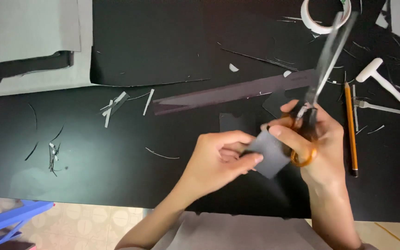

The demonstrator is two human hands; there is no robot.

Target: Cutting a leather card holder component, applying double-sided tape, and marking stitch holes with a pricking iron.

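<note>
My left hand pinches a small dark grey piece of paper by its left edge, just above the black table. My right hand grips a pair of orange-handled scissors, with fingers through the loops and the blades pointing up and away, apparently together. My right thumb rests at the paper's upper right corner. The scissors' blades are clear of the paper.
A long dark paper strip lies across the middle. A pencil, a white tool and a small fork lie at the right. A tape roll sits top right. Grey sheets and paper scraps lie to the left.
</note>
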